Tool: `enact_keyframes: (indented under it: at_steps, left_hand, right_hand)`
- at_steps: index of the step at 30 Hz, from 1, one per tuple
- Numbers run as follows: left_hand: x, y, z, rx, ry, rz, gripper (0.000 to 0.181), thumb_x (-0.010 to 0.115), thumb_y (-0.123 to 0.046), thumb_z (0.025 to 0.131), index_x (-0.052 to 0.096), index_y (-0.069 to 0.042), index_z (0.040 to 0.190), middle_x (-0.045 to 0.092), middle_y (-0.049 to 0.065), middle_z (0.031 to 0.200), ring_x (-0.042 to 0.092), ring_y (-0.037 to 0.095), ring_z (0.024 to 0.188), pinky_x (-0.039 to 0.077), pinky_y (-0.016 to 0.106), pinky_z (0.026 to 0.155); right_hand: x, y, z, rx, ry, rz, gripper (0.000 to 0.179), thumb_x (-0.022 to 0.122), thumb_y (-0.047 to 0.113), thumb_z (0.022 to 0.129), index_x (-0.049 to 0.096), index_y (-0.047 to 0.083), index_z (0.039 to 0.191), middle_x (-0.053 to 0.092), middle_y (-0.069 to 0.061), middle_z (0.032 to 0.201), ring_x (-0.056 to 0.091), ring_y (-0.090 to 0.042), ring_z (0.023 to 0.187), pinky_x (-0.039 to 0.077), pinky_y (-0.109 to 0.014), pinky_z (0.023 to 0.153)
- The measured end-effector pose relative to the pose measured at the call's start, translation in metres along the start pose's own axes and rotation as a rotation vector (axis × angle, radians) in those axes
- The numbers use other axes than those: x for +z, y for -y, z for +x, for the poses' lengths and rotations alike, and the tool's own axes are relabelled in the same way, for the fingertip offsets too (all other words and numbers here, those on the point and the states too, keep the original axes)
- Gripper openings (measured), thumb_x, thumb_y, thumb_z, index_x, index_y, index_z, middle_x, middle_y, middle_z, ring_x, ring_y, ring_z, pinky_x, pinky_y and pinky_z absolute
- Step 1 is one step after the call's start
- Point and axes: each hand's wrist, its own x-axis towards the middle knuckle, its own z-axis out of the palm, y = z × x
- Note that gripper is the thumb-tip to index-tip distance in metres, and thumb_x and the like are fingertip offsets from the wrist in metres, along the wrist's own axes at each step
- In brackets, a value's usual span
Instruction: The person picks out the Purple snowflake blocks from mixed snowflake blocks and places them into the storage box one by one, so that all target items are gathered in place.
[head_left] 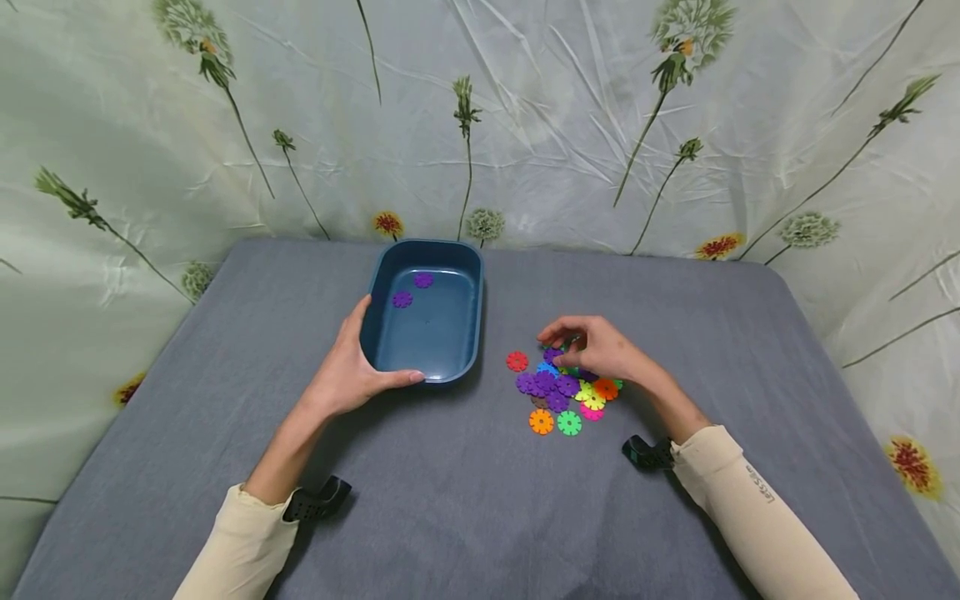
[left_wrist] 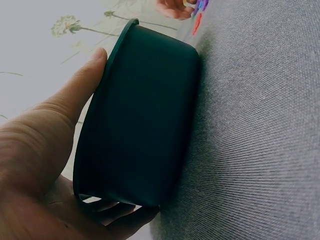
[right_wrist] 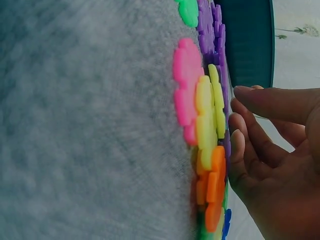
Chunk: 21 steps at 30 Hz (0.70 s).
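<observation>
Disc pile: many notched plastic discs (head_left: 545,384) are heaped flat on the bench, to the right of the bin, with purple ones grouped at the middle.
Pile's right side: yellow discs (head_left: 590,395) are overlapped there with an orange disc (head_left: 606,389), and a pink disc (head_left: 592,413) is partly covered by yellow.
Pile's edges: a red disc (head_left: 517,361) is seen just beside the heap on the left; another orange disc (head_left: 542,422) and a green disc (head_left: 569,423) are set along the near side.
Right hand: the right hand (head_left: 597,347) is held low over the far part of the heap, its fingers bent; whether a disc is grasped by them cannot be told.
Blue bin: the bin (head_left: 435,346) is stood upright on the bench, and two purple discs (head_left: 402,299) are contained on its floor, toward the far left.
Left hand: the bin is grasped at its near left corner by the left hand (head_left: 347,377), the thumb laid along the near rim, the other fingers against the left wall.
Bench: a grey cloth (head_left: 465,500) is spread over it.
</observation>
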Motion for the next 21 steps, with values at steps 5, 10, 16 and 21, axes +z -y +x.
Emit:
enact_keyframes:
  at_steps: [5, 10, 16, 21]
  left_hand:
    - [0.0003, -0.0008, -0.0004, -0.006, 0.005, -0.003, 0.138, 0.094, -0.045, 0.073, -0.001, -0.017, 0.169, 0.017, 0.025, 0.171, 0.029, 0.046, 0.152, 0.029, 0.070, 0.120]
    - [0.0004, -0.0010, -0.0008, -0.013, 0.008, -0.002, 0.138, 0.093, -0.045, 0.073, -0.001, -0.017, 0.169, 0.016, 0.024, 0.172, 0.028, 0.046, 0.154, 0.028, 0.070, 0.121]
    - [0.0008, -0.0007, -0.0010, -0.019, 0.007, -0.003, 0.137, 0.093, -0.045, 0.074, -0.002, -0.017, 0.169, 0.015, 0.025, 0.172, 0.028, 0.047, 0.153, 0.028, 0.071, 0.120]
    - [0.0012, -0.0006, -0.0012, -0.023, 0.007, -0.006, 0.138, 0.093, -0.046, 0.074, -0.002, -0.018, 0.169, 0.015, 0.025, 0.172, 0.028, 0.047, 0.153, 0.028, 0.071, 0.120]
  right_hand:
    - [-0.0001, -0.0021, -0.0008, -0.011, 0.006, -0.020, 0.034, 0.079, -0.002, 0.088, 0.074, 0.005, 0.121, 0.076, -0.014, 0.116, 0.066, -0.026, 0.102, 0.052, -0.028, 0.081]
    - [0.0011, -0.0040, -0.0022, -0.026, 0.008, -0.036, 0.034, 0.078, -0.002, 0.089, 0.074, 0.006, 0.121, 0.075, -0.012, 0.117, 0.065, -0.025, 0.103, 0.052, -0.027, 0.083]
    - [0.0017, -0.0055, -0.0029, -0.042, -0.003, -0.039, 0.035, 0.080, -0.002, 0.087, 0.074, 0.006, 0.121, 0.070, -0.012, 0.115, 0.063, -0.025, 0.102, 0.053, -0.027, 0.084]
    - [0.0010, -0.0048, -0.0037, -0.024, 0.000, -0.028, 0.034, 0.079, -0.003, 0.087, 0.074, 0.005, 0.120, 0.071, -0.013, 0.113, 0.063, -0.024, 0.099, 0.054, -0.026, 0.083]
